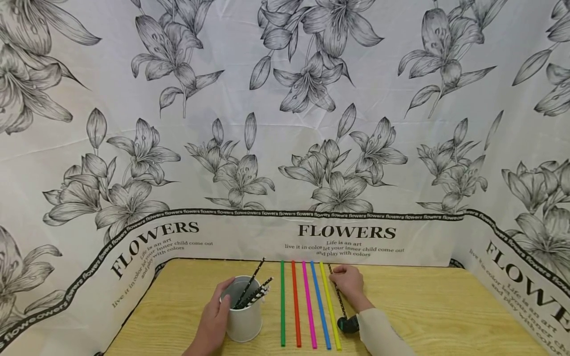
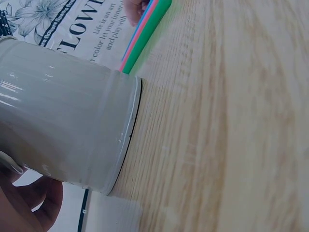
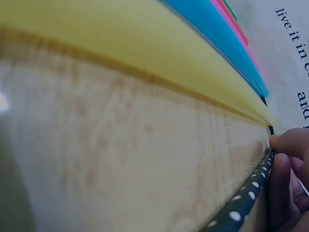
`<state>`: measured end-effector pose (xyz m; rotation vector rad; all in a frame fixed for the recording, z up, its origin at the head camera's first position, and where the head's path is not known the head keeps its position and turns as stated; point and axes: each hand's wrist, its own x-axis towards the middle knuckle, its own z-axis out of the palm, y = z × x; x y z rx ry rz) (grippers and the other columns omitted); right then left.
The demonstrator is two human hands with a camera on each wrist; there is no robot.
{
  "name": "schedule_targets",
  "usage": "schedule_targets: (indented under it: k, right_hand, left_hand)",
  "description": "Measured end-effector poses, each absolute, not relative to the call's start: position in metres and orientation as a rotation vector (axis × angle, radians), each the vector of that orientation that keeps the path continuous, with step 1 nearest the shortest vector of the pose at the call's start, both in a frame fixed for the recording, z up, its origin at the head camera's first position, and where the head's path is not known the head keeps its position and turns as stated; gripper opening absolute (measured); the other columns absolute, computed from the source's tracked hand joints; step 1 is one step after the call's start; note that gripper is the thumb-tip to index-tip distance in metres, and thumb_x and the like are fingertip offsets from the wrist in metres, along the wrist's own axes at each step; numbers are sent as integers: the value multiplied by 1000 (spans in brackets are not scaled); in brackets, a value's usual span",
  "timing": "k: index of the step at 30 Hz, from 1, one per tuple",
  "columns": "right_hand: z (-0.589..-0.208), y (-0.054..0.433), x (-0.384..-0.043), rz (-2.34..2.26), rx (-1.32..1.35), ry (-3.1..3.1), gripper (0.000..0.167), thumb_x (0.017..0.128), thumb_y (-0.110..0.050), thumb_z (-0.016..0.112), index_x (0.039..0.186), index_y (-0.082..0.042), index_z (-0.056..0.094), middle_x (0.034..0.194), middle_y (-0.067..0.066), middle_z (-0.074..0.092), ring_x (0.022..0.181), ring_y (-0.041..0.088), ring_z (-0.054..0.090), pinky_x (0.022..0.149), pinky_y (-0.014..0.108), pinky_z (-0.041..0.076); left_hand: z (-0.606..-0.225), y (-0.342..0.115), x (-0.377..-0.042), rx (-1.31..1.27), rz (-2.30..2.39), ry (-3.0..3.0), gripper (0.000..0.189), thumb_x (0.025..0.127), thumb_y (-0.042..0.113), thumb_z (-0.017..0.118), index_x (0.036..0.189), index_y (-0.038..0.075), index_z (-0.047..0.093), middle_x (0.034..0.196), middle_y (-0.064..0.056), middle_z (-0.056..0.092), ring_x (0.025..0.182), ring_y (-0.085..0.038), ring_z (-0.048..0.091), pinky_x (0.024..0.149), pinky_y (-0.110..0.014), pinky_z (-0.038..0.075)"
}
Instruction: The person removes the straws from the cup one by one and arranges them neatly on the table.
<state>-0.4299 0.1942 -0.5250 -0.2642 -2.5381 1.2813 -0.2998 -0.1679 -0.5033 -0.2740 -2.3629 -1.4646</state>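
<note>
In the head view my left hand (image 1: 214, 312) grips the side of a light grey cup (image 1: 246, 325), thumb near the rim. The cup stands upright on the table, and several black-and-white patterned straws (image 1: 255, 292) lean out of it. My right hand (image 1: 349, 283) pinches the far end of a black straw with white dots (image 3: 252, 186) between thumb and fingers. This straw lies along the tabletop, just right of a yellow straw (image 1: 330, 309). Left of the yellow one lie a blue straw (image 1: 320, 306), a pink straw (image 1: 309, 306), a red straw (image 1: 296, 306) and a green straw (image 1: 282, 304).
The wood-grain table (image 1: 427, 306) ends at a white curtain (image 1: 249, 237) printed with flowers and lettering, which encloses the back and both sides. A dark wrist camera (image 1: 347, 324) sits at my right cuff, overlapping the dotted straw's near end.
</note>
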Motion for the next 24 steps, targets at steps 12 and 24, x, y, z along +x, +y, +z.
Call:
schedule_targets:
  k: [12,24]
  right_hand:
    - [-524,194,-426,1275,-204,-2506,15,78,-15,76,87,-3,75,79,4,70,58,16,58,54,32,48]
    - [-524,192,-427,1217,-212,-2518,15,77,-18,76,85,-5,76,79,3,70,66,18,60,62,34,48]
  left_hand:
    - [-502,-168,-298,-290,-1425,-2353,36,105,16,36,140,19,45,135,-5,56,127,-27,48,103,-54,35]
    - [-504,-168,-299,-276,-1446,-2341,36,105,16,37,140,19,46,134,-4,56,127,-25,48,103,-54,35]
